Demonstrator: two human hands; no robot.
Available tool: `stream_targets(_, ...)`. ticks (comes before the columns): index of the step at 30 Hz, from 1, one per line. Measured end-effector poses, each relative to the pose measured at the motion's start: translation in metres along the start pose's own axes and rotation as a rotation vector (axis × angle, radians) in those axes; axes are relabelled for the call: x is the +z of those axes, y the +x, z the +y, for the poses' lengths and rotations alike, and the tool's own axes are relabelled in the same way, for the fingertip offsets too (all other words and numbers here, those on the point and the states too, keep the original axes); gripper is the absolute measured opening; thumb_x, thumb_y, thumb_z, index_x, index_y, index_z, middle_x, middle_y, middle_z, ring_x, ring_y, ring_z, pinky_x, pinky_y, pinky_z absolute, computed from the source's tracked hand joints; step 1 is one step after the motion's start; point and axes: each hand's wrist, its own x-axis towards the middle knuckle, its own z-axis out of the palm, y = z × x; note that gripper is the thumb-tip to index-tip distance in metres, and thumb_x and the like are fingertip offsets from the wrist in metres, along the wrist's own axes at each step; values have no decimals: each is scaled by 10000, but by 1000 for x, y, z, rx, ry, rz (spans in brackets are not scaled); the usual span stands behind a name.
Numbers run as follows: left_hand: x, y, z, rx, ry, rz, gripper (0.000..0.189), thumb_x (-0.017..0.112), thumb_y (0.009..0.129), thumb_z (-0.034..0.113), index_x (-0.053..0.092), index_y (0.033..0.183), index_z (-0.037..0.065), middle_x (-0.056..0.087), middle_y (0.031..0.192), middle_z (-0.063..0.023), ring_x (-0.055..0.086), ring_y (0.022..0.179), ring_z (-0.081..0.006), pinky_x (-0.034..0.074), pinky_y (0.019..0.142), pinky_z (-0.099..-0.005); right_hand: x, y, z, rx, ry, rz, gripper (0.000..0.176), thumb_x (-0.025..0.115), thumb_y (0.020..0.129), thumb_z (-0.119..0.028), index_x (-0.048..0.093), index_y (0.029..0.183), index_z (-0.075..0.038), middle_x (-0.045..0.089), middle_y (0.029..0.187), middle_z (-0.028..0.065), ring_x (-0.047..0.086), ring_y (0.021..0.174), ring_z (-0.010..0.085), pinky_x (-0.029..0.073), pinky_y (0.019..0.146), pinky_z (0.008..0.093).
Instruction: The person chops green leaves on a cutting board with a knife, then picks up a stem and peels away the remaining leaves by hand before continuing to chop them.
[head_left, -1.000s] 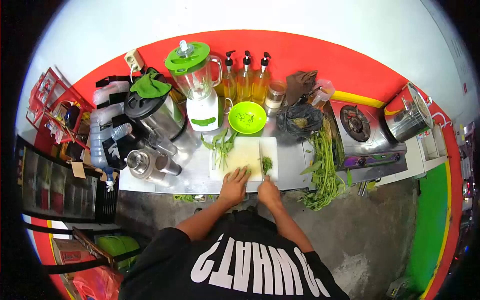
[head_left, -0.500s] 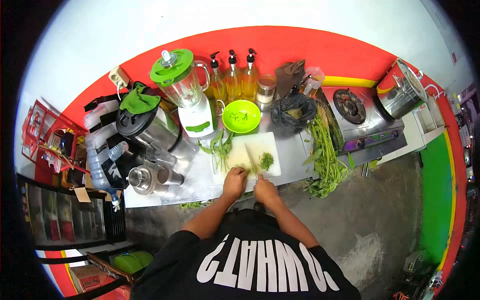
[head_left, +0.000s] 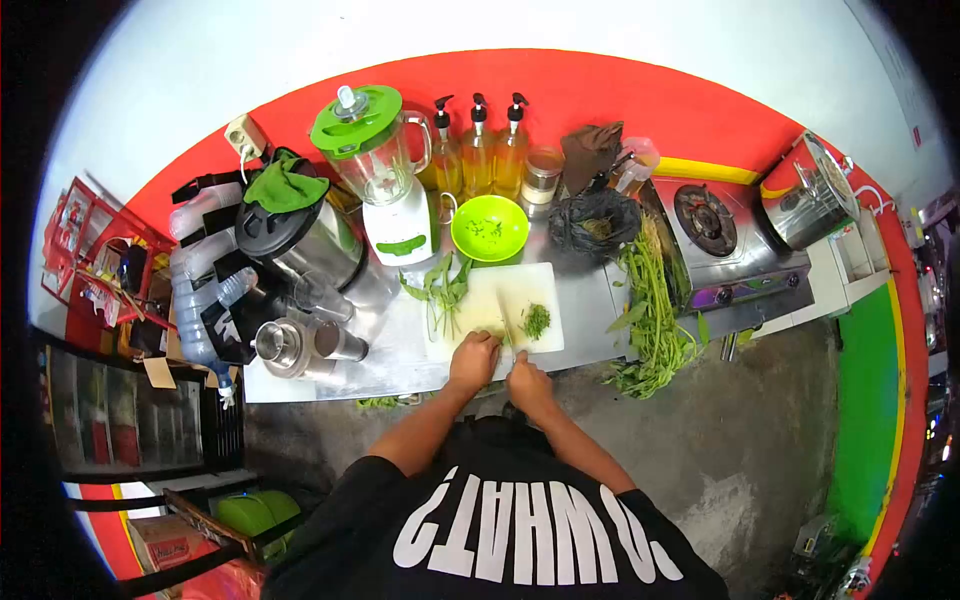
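Observation:
A knife [head_left: 505, 313] is gripped in my right hand [head_left: 529, 386], its blade pointing away from me over the white cutting board [head_left: 545, 285]. My left hand [head_left: 474, 359] is closed at the board's near edge, left of the blade, pressing on greens that its fingers mostly hide. Right of the knife lies a small pile of chopped greens [head_left: 536, 321]. Leafy stems [head_left: 441, 292] spread over the board's left side. Behind the board, a green bowl [head_left: 490, 228] holds some chopped bits.
Left of the bowl stands a blender [head_left: 397, 218], with pump bottles [head_left: 478, 155] behind. A shaker [head_left: 285, 345] and cups are at the left. Rightward are a black plastic bag [head_left: 593, 222], a bunch of long greens [head_left: 655, 330] and a gas stove [head_left: 740, 295].
The view has shifted slightly. The knife blade stands at a slightly steeper angle beside my left fingers. Both hands keep nearly the same places at the board.

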Motion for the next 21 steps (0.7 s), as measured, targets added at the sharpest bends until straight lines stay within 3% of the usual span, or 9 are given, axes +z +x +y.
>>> stream_targets(4,-2,-3,6,-33,22,16,112,660,884,133,724,934,55,668,925,-129,629,934,-346,539,810,-444,-1,16,-1,-1,42,74,344,506,927,-166,490,1188,57,685,1014,327,674,957,496,529,860,569)
stream_targets(7,-2,-1,3,-36,7,4,109,662,890,136,722,933,55,667,926,-128,627,936,-350,538,817,-449,-15,11,-4,-44,-35,-6,364,497,921,-155,490,1215,60,688,1023,323,678,954,491,533,857,563)
stream_targets(12,-2,2,6,-86,-14,9,105,674,850,108,722,927,56,679,926,-143,627,931,-365,536,818,-453,-9,6,-13,108,9,-75,420,468,941,-137,437,1302,74,662,1124,342,653,1069,490,512,923,560)
stream_targets(21,3,4,5,-114,-77,74,106,685,802,67,722,894,32,676,901,-184,614,941,-399,509,848,-474,-23,2,-14,26,32,-43,390,466,939,-144,473,1274,54,671,1090,332,654,1036,498,503,914,578)
